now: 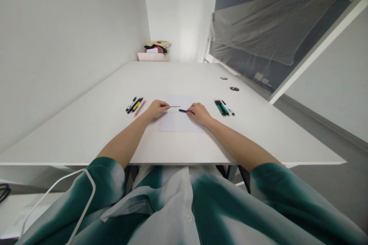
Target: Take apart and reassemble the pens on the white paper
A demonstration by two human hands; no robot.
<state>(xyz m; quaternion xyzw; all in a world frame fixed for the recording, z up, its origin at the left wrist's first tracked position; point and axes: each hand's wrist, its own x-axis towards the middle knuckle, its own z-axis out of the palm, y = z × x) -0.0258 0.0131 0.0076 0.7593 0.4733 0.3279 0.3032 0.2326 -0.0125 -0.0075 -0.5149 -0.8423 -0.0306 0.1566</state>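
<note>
Left hand [156, 108] is pinching a thin refill [174, 106], its tip pointing right. Right hand [199, 112] is gripping a dark pen barrel [183, 110], pointing left. Both are hovering over the paper [179, 120] at mid-table [86, 130], tips near each other but apart. Pens [135, 105] are lying left of the paper, more pens [224, 108] right.

My left hand [156, 109] covers the near end of the thin rod [174, 106]; my right hand [199, 113] hides most of the pen barrel [184, 111]. Beside the paper sheet [180, 120], markings on both pen groups [135, 105] are too small to read.
</note>
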